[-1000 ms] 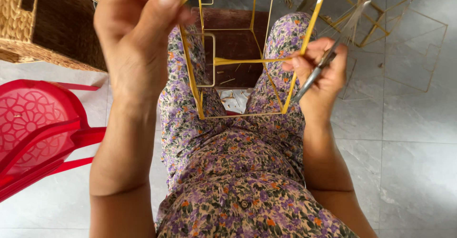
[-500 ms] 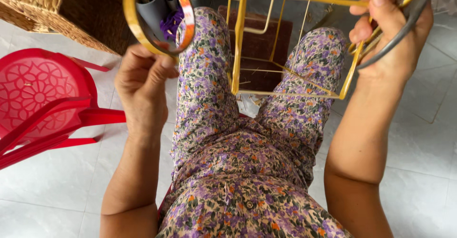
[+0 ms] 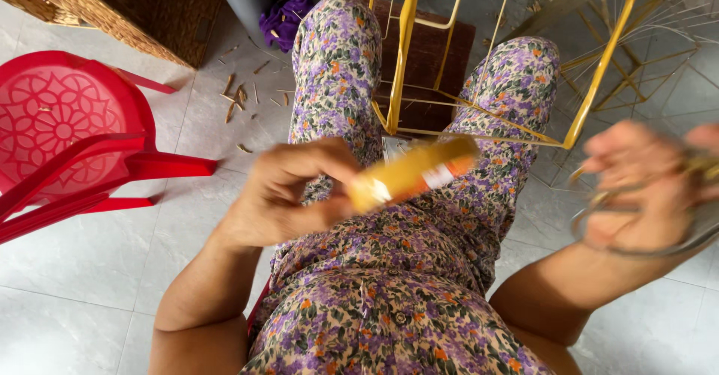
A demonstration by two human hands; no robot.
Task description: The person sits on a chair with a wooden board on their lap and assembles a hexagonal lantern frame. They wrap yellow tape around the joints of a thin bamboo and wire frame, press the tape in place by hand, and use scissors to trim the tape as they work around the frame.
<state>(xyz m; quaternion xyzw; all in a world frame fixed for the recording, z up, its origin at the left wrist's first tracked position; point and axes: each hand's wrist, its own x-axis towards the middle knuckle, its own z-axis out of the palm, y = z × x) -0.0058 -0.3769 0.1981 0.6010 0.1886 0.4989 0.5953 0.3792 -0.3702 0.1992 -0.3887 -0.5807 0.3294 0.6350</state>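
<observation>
Yellow tape roll (image 3: pixel 410 173) blurred, pinched by left hand (image 3: pixel 288 195); right hand (image 3: pixel 644 188) smeared, grip unclear.

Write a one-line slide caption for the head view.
Seated person's left hand holds a yellow roll of tape over a yellow wire frame; blurred right hand grips scissors.

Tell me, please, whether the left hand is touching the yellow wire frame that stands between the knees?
Apart. The head view shows the left hand gripping a blurred yellow tape roll over the lap, with floral fabric visible between it and the yellow wire frame.
</observation>
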